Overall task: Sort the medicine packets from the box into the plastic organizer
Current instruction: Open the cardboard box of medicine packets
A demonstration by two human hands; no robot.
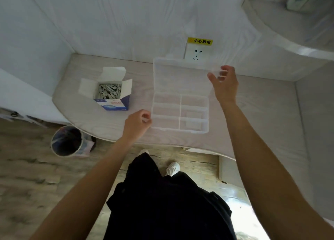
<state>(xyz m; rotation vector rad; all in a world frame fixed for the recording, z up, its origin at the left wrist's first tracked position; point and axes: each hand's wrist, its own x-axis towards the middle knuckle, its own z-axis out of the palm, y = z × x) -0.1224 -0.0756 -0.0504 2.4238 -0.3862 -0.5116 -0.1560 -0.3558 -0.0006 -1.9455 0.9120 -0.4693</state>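
Nearest the camera, the left hand (138, 124) pinched the lower left corner of the clear plastic organizer (179, 111) at frame centre on the desk (94, 120). The right hand (225, 84) gripped its raised lid (180, 75). Left of it stood the opened box (113, 95), full of medicine packets (109, 91).

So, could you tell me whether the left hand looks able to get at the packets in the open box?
Probably yes: the box stands open-topped beside the left hand, packets exposed, nothing between; it must release the organizer corner first.
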